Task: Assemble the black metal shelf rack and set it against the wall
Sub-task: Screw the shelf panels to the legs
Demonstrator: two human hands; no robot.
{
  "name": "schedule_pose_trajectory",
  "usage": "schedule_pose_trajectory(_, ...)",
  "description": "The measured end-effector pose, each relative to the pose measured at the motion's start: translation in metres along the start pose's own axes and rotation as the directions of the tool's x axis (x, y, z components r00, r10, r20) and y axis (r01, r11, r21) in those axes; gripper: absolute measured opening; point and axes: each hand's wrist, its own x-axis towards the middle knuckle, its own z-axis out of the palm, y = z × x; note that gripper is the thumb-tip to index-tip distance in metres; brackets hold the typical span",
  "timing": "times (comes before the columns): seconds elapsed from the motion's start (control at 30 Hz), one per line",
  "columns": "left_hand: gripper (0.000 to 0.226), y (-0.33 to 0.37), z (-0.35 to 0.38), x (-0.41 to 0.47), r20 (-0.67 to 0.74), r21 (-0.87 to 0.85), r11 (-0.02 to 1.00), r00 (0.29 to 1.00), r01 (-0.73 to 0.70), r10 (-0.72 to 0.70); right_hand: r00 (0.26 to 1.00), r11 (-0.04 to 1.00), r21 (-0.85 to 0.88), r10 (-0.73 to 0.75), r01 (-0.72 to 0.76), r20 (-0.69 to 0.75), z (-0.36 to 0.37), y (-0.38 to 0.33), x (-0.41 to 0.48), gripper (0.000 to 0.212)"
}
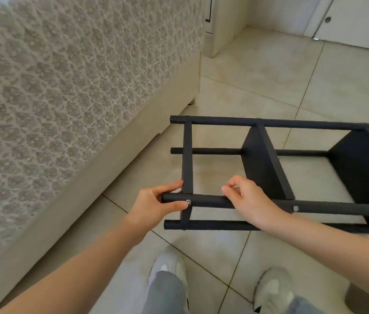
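I see the black metal shelf rack [262,159] turned on its side over the tiled floor [258,87], near the patterned bed base [65,98], and its right end is cut off by the frame edge. My left hand [156,202] grips the near tube's end, thumb beside a silver screw [188,202]. My right hand [249,200] rests on the same tube with its fingers curled (possibly pinching something; I cannot tell). Open tile lies beyond the rack.
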Motion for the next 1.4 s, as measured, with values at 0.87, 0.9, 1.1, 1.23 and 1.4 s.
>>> schedule_pose_trajectory(0.87,0.091,-0.037,-0.009,0.014,0.239,0.571,0.760,0.949,-0.309,0.207,0.973,0.998,0.043,-0.055,0.046,0.223,0.020,0.036,0.042,0.005)
schedule_pose_trajectory(0.9,0.094,-0.035,-0.010,0.016,0.269,0.609,0.709,0.933,-0.356,0.238,0.963,0.997,0.034,-0.077,0.071,0.258,0.019,0.037,0.045,0.004)
schedule_pose_trajectory(1.1,0.093,-0.026,-0.013,0.037,0.502,0.721,0.400,0.824,-0.566,0.261,0.915,0.989,0.091,-0.139,0.113,0.379,0.017,0.044,0.059,0.001)
schedule_pose_trajectory(1.23,0.086,-0.028,-0.013,0.043,0.569,0.735,0.274,0.785,-0.620,0.246,0.891,0.981,0.193,-0.090,0.002,0.446,0.018,0.051,0.070,0.007)
schedule_pose_trajectory(1.4,0.080,-0.036,-0.012,0.045,0.564,0.711,0.291,0.766,-0.640,0.307,0.857,0.943,0.309,-0.059,-0.120,0.512,0.020,0.055,0.083,0.019)
